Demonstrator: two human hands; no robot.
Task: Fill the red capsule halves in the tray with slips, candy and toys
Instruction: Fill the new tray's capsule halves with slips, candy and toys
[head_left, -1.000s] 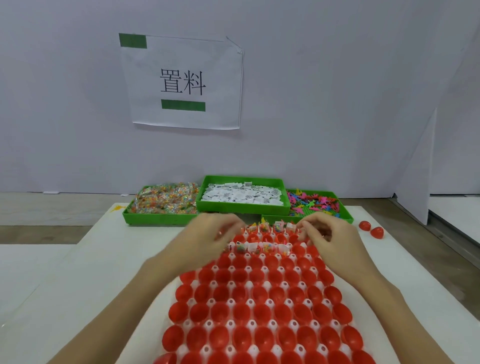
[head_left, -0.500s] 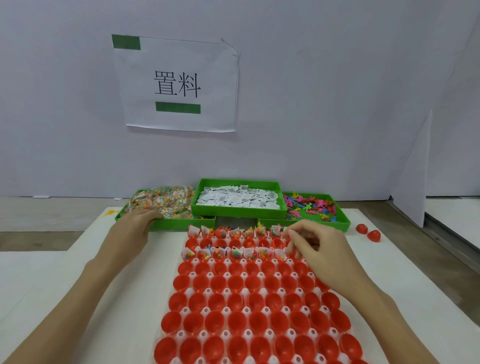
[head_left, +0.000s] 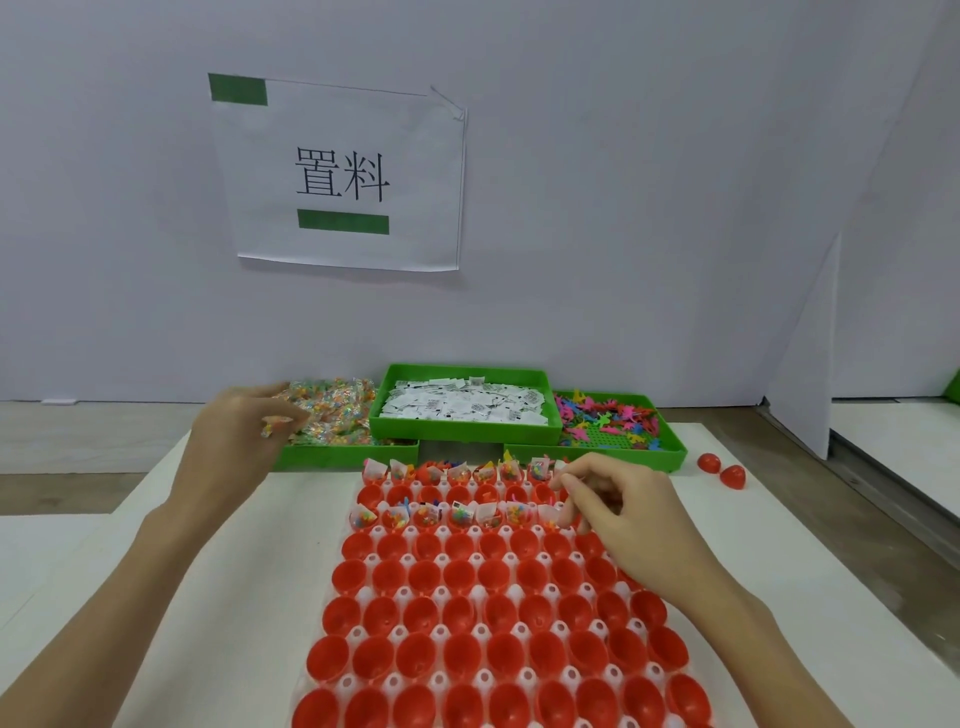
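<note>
3 green bins (head_left: 618, 460), 2 loose red capsule halves (head_left: 721, 468), 1 sign (head_left: 340, 174).

Left hand (head_left: 236, 434) raised, fingers pinched; right hand (head_left: 621, 512) lower, palm down, fingers loosely curled.

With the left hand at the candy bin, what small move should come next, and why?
Probably carry the candy packet pinched in the left hand back to the tray: only its two far rows hold fillings, and the red halves nearer are empty.

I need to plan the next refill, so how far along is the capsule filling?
Done: two far rows hold slips and candy. In hand: left hand pinches candy from its bin; right hand works at those rows' right end. Left: every nearer row of red halves looks empty.
</note>
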